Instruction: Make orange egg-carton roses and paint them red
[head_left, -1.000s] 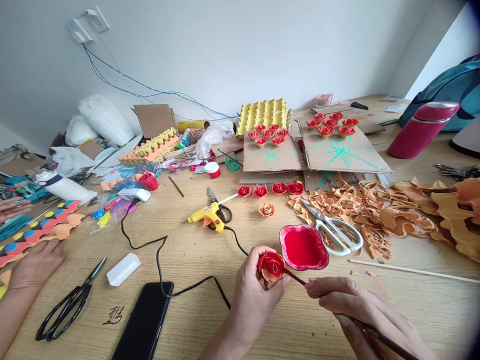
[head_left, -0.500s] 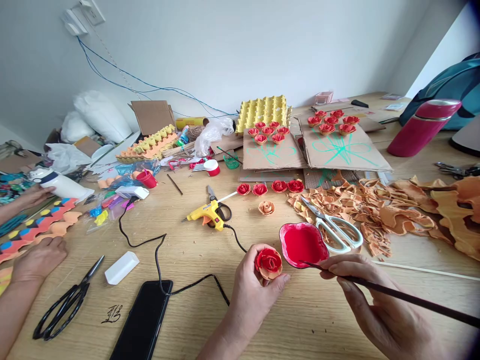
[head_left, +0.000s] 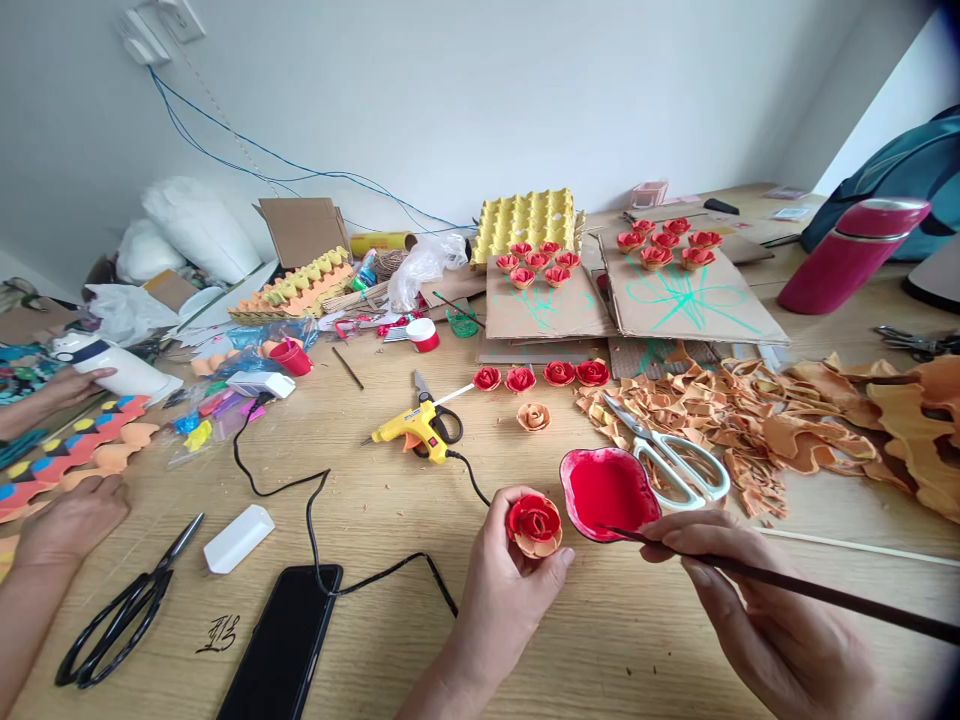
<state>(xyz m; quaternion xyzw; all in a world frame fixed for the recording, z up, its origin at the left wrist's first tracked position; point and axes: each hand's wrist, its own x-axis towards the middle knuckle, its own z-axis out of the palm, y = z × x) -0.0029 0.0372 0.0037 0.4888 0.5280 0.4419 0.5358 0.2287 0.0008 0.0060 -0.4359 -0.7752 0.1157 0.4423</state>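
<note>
The left hand (head_left: 504, 600) closes its fingers around a partly red carton rose (head_left: 534, 524), likely leaving petals reachable. The right hand (head_left: 799, 630) pinches a paintbrush (head_left: 757, 575), tip at the paint bowl (head_left: 570, 485).

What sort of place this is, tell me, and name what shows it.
Most likely a craft workspace: a yellow glue gun, a dish of red paint and a heap of orange scraps share the wooden table.
</note>
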